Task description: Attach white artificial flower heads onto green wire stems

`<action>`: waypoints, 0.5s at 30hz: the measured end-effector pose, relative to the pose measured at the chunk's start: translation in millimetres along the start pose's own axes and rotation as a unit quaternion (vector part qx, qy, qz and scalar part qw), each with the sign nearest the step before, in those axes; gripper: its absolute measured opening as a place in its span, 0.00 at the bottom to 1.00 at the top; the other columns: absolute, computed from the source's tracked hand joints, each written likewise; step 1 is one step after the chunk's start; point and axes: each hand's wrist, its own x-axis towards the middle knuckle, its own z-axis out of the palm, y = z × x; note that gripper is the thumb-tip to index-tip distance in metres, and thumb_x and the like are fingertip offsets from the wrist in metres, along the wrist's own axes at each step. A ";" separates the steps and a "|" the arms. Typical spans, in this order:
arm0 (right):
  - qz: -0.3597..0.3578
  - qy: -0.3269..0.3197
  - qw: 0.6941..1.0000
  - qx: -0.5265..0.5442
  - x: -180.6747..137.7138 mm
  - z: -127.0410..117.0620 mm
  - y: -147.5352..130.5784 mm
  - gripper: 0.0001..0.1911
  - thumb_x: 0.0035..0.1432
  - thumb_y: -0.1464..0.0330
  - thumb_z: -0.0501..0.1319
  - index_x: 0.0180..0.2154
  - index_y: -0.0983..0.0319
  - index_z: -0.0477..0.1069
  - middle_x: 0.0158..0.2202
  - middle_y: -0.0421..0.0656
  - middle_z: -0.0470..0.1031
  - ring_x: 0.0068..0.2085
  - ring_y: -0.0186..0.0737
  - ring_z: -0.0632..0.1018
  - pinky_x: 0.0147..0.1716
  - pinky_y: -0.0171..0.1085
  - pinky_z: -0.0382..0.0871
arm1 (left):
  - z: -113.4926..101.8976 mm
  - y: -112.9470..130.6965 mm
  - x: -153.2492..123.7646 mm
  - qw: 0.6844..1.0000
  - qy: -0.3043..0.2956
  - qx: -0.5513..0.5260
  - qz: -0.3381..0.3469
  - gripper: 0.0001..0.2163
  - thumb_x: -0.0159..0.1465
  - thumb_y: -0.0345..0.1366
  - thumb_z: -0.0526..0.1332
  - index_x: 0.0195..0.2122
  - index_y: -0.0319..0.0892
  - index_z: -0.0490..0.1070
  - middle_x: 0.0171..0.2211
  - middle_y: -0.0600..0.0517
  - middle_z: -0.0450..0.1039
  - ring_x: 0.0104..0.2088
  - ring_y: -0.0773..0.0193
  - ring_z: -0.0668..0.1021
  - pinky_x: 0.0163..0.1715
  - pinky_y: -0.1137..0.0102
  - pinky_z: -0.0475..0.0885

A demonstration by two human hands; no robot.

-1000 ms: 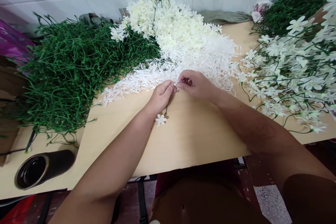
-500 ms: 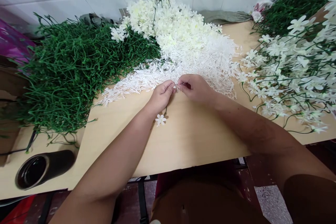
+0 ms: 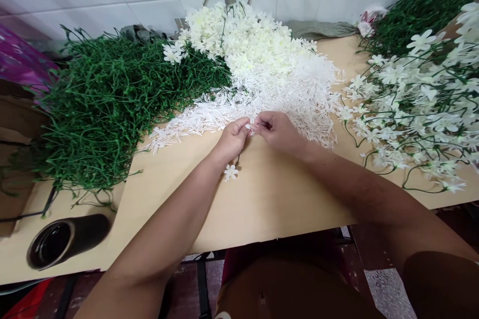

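My left hand (image 3: 232,139) is closed on a green-stemmed artificial flower. One white bloom (image 3: 231,172) of it hangs below the hand, and another small white blossom (image 3: 250,127) shows at the fingertips. My right hand (image 3: 275,132) pinches at that same blossom; whatever thin piece lies between its fingertips is too small to make out. Just beyond both hands spreads a heap of thin white stamen pieces (image 3: 213,112). Behind it rises a pile of loose white petals (image 3: 258,45).
Green plastic stems (image 3: 108,104) are heaped at the left, with a dark cup (image 3: 71,239) in front. Finished-looking white flowers on stems (image 3: 419,109) lie at the right, more green stems (image 3: 422,10) behind them. The tabletop (image 3: 262,199) ends close to my body.
The whole view has shifted slightly. Both hands stay together at the blossom, with only small finger movement.
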 end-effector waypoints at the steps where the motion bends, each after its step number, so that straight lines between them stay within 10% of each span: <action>1: -0.001 0.003 1.000 -0.004 0.2 1.2 -0.2 0.13 0.57 0.67 0.58 0.22 0.60 0.59 0.20 0.36 0.60 0.25 0.32 0.61 0.29 0.35 0.54 | 0.8 -0.5 0.1 1.000 0.006 -0.003 0.002 0.10 0.59 0.34 0.59 0.21 0.42 0.63 0.18 0.59 0.55 0.22 0.70 0.60 0.26 0.72 0.58; 15: 0.044 -0.057 0.994 0.080 10.4 -10.7 3.9 0.16 0.62 0.61 0.60 0.25 0.62 0.64 0.21 0.35 0.63 0.25 0.30 0.63 0.28 0.33 0.56 | 2.3 6.2 -2.1 0.995 -0.006 -0.098 0.000 0.20 0.58 0.51 0.66 0.22 0.42 0.62 0.16 0.59 0.51 0.19 0.72 0.55 0.20 0.73 0.50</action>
